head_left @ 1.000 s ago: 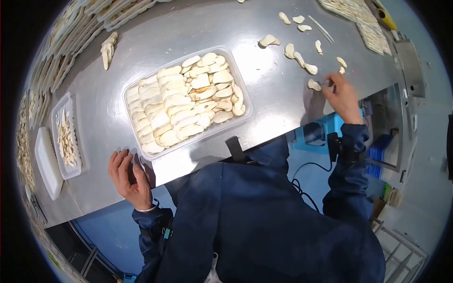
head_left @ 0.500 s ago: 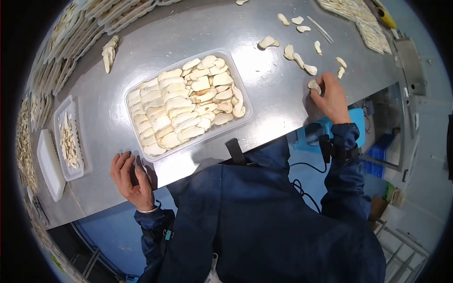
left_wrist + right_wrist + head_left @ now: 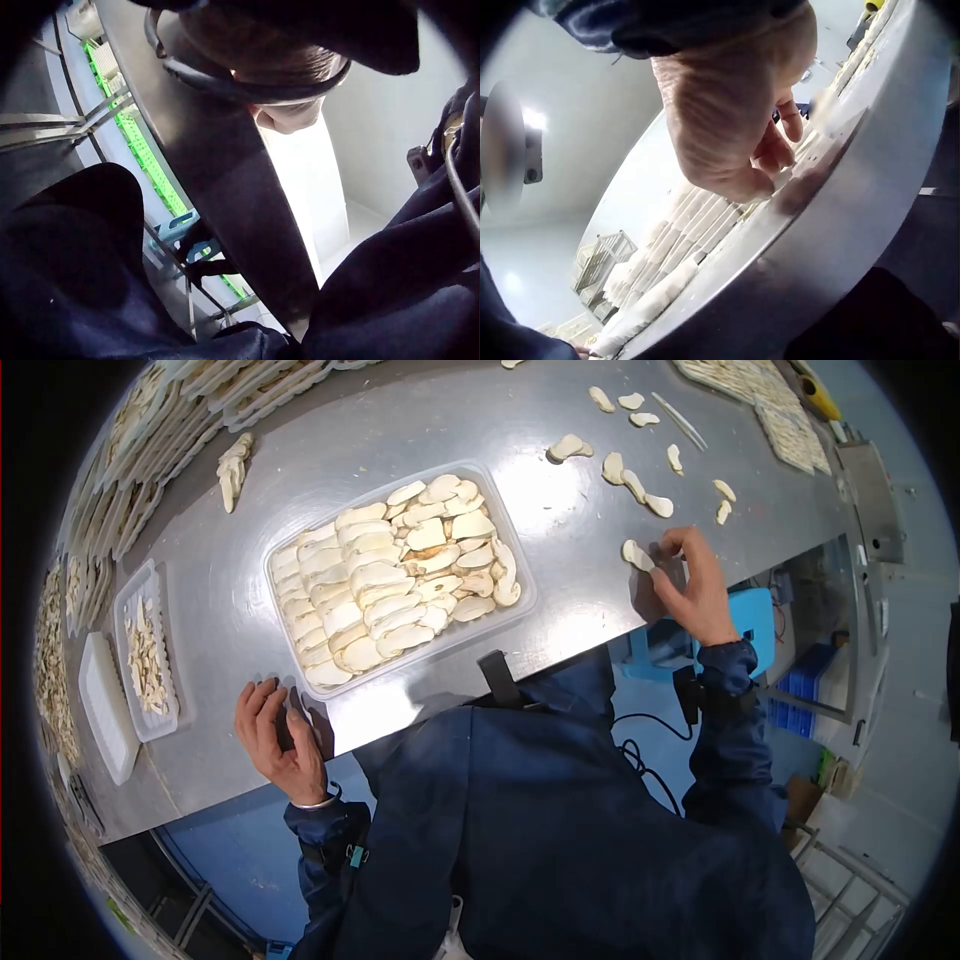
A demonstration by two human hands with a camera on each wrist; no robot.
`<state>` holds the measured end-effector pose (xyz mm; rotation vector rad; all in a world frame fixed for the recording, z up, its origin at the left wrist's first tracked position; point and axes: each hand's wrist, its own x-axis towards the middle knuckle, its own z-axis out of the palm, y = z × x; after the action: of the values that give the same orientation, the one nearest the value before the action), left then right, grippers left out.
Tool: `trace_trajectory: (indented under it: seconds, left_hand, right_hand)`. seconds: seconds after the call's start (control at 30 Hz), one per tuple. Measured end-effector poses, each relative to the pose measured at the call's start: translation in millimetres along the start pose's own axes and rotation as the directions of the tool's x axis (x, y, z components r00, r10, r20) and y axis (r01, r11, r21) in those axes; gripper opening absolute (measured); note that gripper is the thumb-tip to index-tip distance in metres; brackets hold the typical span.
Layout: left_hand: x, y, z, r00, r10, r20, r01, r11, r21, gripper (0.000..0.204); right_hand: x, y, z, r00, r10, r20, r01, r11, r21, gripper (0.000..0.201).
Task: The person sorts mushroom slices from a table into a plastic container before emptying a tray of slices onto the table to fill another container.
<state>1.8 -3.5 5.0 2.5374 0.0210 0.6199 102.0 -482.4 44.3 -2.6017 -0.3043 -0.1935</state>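
Observation:
A clear plastic tray (image 3: 527, 597) of overlapping mushroom slices (image 3: 375, 580) sits at mid-table. My right hand (image 3: 702, 588) is over the table to its right, thumb and forefinger bent and parted. One pale mushroom slice (image 3: 634, 553) lies just left of them, its near end right at the thumb tip. In the right wrist view the same hand (image 3: 731, 124) hangs low over the steel, fingers bent. Nothing is held in my left hand (image 3: 282, 745), which rests at the table's front edge by the tray's lower left corner, fingers loosely bent. The left wrist view hides its fingers.
Several loose slices (image 3: 613, 467) and a thin white strip (image 3: 680, 422) lie toward the back right. At left are a small tray of scraps (image 3: 172, 722), a white tray (image 3: 108, 710) and stacked filled trays (image 3: 150, 460). A mushroom clump (image 3: 232, 472) lies near the stacks.
The right hand came down to the slice, pinched it and shifted it left toward the tray; its thumb and forefinger now stand apart. The left hand stays put.

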Motion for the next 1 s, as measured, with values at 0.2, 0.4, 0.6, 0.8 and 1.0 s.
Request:
trace_trajectory:
  seconds: [0.2,0.4,0.6,0.8,1.0]
  left_hand:
    - [2,3,1,1.000,0.019,-0.020,-0.020,0.999,-0.027,0.024]
    - [3,4,-1,1.000,0.011,-0.025,-0.011,1.000,0.001,0.022]
    - [4,4,-1,1.000,0.007,-0.015,-0.007,1.000,-0.006,0.023]
    - [4,4,0,0.999,-0.006,-0.038,0.005,1.000,-0.022,0.024]
    - [3,3,0,0.999,-0.016,-0.038,0.016,1.000,-0.012,0.025]
  right_hand:
    - [5,-7,10,0.999,-0.034,0.010,0.035,0.993,-0.117,0.023]
    - [10,-4,21,0.999,-0.049,-0.024,0.045,0.987,-0.155,0.020]
    - [56,-58,26,0.967,-0.245,-0.069,0.243,0.969,-0.047,0.021]
    - [122,-130,69,0.823,-0.568,-0.018,0.568,0.822,0.027,0.020]
    - [145,-145,99,0.809,-0.585,0.059,0.586,0.810,0.003,0.018]
